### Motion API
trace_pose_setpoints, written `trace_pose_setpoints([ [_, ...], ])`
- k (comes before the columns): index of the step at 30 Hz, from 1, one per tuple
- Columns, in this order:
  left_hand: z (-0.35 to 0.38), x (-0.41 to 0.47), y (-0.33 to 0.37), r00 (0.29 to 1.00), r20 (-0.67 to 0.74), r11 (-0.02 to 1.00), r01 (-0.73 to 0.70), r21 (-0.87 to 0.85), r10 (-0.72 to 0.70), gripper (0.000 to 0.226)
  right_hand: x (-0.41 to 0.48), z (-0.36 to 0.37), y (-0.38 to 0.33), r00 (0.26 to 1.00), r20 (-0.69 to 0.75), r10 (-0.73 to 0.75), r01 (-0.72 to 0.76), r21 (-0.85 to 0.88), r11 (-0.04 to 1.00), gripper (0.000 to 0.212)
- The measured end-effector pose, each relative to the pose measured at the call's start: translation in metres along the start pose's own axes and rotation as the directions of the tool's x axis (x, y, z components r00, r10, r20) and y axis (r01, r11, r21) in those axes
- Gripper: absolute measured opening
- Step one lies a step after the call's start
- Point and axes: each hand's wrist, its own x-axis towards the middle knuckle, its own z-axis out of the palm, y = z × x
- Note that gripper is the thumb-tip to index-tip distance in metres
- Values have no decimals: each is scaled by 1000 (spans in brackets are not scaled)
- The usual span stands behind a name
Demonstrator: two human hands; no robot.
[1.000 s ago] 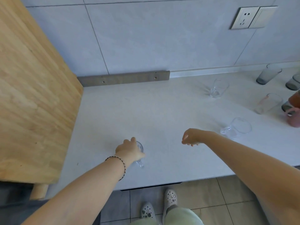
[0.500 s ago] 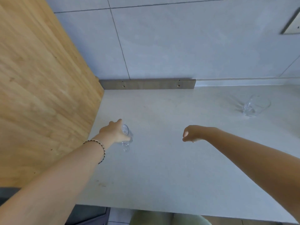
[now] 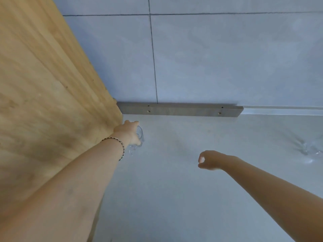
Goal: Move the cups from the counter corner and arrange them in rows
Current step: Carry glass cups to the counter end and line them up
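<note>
Since half a second ago the left hand (image 3: 128, 132) has carried its clear glass cup (image 3: 139, 135) further up the frame, from mid-counter to the far left corner, while the camera has tipped upward so that more wall and less counter edge shows. In the single head view, the cup now sits at centre left, just beside the wooden panel (image 3: 43, 102) and close below the grey strip (image 3: 180, 109) that runs along the foot of the tiled wall (image 3: 227, 58). The fingers wrap over the top and side of the glass, clamped on it, with what looks like its handle poking out below the palm; whether its base already touches the counter (image 3: 174, 198) I cannot tell. A beaded bracelet (image 3: 120, 148) circles that wrist. Tucking the cup hard into the corner seems meant to start a row against the two fixed edges, leaving the open surface free for the rest. The right hand (image 3: 210, 160) hovers over the counter at centre right, fingers loosely curled with thumb tip meeting forefinger, holding nothing, probably kept clear while waiting for its turn. At the right edge a second clear cup (image 3: 307, 149) stands blurred, well apart from both hands, and it has yet to be lined up
</note>
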Motion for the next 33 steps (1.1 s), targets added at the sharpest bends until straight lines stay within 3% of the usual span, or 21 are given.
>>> trace_pose_setpoints([
  [11,-19,83,1,990,25,991,-136,-6,136,74,27,-4,-5,997,9,77,-77,7,997,38],
  [18,11,41,12,979,-42,965,-186,184,197,72,0,11,3,997,15,77,-77,41,996,39],
  [21,28,1,40,950,56,917,-310,252,306,56,-20,22,14,997,13,70,-71,58,996,40],
  [25,51,-43,91,866,182,855,-493,161,465,25,-52,34,47,997,-3,75,-75,98,992,40],
  [33,97,-97,219,778,274,809,-587,1,565,6,-133,59,167,985,-69,160,-147,162,976,41],
])
